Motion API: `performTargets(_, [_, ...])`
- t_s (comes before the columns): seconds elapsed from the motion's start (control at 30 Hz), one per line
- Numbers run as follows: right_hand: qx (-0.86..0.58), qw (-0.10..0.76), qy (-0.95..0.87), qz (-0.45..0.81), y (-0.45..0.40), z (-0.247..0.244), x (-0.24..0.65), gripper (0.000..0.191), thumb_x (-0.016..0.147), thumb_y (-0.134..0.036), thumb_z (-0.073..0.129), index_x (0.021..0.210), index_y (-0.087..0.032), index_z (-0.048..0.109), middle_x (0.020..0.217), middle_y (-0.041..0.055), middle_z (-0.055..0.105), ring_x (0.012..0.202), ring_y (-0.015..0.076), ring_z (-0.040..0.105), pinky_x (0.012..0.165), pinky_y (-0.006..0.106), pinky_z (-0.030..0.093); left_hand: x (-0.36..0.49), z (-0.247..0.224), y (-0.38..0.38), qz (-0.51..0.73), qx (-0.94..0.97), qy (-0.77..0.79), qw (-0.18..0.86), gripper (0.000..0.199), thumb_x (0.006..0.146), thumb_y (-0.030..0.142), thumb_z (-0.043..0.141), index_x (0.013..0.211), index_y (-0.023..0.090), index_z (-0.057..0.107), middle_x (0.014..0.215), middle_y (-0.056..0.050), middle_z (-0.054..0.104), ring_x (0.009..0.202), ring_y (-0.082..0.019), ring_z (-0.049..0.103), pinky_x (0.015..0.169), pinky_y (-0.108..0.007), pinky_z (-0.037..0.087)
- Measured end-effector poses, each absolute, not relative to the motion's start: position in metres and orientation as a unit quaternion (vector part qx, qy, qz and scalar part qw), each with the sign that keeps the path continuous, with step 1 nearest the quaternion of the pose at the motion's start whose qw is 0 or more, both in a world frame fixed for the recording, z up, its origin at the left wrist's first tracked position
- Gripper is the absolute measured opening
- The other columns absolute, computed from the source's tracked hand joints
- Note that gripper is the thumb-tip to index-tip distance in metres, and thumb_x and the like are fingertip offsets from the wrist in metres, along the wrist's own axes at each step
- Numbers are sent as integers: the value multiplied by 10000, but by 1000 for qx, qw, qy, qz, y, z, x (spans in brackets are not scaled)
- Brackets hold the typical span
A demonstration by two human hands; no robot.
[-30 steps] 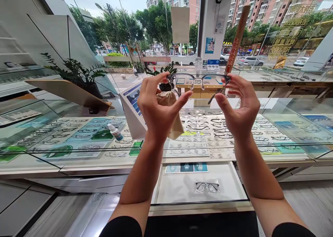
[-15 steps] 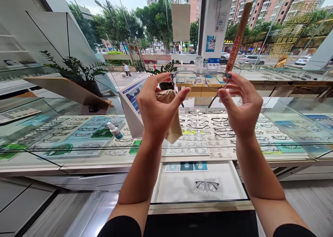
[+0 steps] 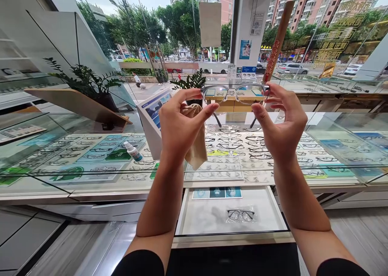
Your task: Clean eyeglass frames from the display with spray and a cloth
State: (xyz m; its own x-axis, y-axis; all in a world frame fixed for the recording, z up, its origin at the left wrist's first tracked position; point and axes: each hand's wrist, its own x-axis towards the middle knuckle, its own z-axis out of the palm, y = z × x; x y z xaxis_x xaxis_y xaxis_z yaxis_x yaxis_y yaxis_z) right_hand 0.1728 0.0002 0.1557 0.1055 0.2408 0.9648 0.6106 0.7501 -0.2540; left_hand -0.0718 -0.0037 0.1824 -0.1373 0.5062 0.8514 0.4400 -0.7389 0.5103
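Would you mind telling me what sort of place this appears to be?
Probably an optician's shop: eyeglasses are held up at a glass counter with rows of spectacle frames inside, and a wrapped pair lies in an open drawer.

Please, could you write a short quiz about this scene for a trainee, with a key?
1. Which hand grips the beige fabric cloth?
2. True or false: black-rimmed eyeglasses in clear plastic lie inside the open white drawer.
3. The right hand holds: (a) white plastic spray bottle; (b) grey-rimmed, clear-lensed eyeglasses; (c) green rectangular card.
Key: 1. left hand; 2. true; 3. b.
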Motion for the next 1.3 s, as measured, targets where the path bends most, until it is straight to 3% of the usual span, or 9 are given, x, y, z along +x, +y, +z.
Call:
performTargets(0.3, [-337,667,-651,-133,-1,157,172,506,1006,-581,719,1479,-412,659,1299,70,787,1141,318,766,934,557,669,-72,181,0,659,658,364,8,506,791,691,914,1084,294,805,1076,-60,836,1031,-266,784,842,-410,664])
performTargets(0.47, [-332,658,-670,-90,9,156,175,476,1012,-584,712,1422,-343,709,1247,82,818,1116,308,795,913,527,684,-70,179,1,666,649,366,-34,517,799,705,902,1076,288,771,1096,-61,824,1005,-258,768,851,-409,639])
performTargets(0.77, [-321,644,-694,-1,25,155,182,498,973,-618,753,1357,-301,747,1255,90,833,1118,287,809,908,475,679,-68,178,-3,663,647,373,-45,454,835,622,908,1112,310,726,1171,-84,757,1183,-302,703,829,-434,606])
performTargets(1.03, [-313,641,-700,-19,30,153,184,511,987,-640,727,1384,-319,719,1269,86,819,1131,286,802,898,460,675,-68,177,-2,668,648,360,-66,489,819,623,920,1141,310,728,1189,-80,767,1205,-310,701,830,-425,614])
performTargets(1.3, [-314,664,-670,-105,22,154,180,486,965,-617,765,1374,-358,715,1199,63,809,1055,297,778,871,501,664,-74,176,14,659,660,361,-19,506,783,671,928,1085,296,776,1123,-62,820,1094,-278,763,857,-405,628])
